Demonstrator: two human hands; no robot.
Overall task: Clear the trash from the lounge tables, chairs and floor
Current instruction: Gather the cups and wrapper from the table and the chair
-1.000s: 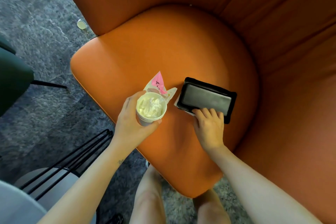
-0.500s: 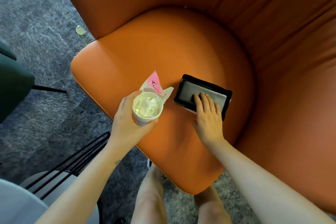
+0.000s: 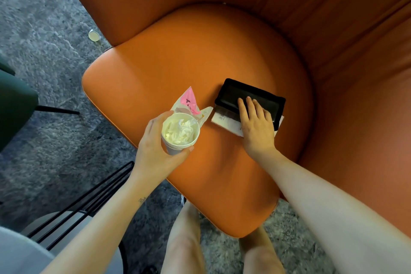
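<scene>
Farther onto the glossy black tray [image 3: 231, 93] now, right hand [image 3: 255, 127] with flat fingers [image 3: 242, 108]; left hand [image 3: 153, 151] around tissue-stuffed white cup [image 3: 180, 134].

The orange seat [image 3: 200, 62] is holding a black tray [image 3: 233, 93]. A pink wrapper [image 3: 188, 101] is lying just left of the tray.
</scene>
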